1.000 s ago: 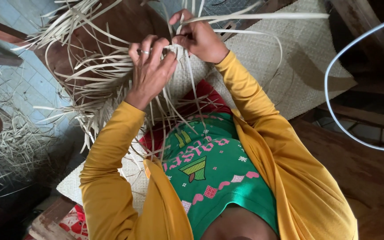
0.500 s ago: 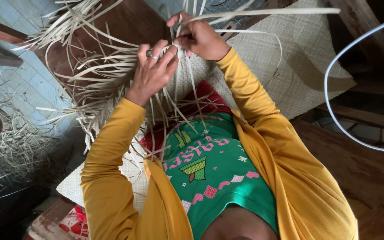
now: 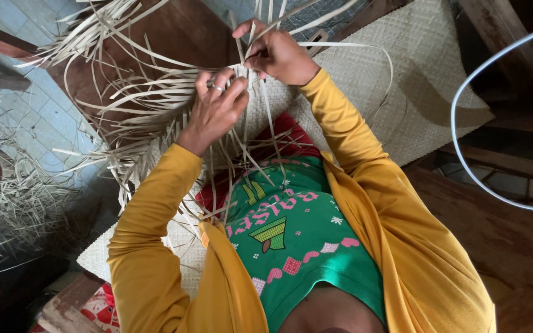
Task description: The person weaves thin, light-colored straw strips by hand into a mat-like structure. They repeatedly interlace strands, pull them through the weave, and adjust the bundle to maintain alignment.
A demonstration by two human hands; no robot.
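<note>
Wooden floor; one woven mat, two hands pinching strips.

One view only, head cam, so I have no second angle to share any overlap. It looks steeply down the wearer's own torso; chin edge sits at bottom centre, green shirt and yellow sleeves fill the lower half. Close range. Left hand and right hand sit upper-middle, over the woven mat. Tiled floor at left edge, wooden boards at right.
</note>
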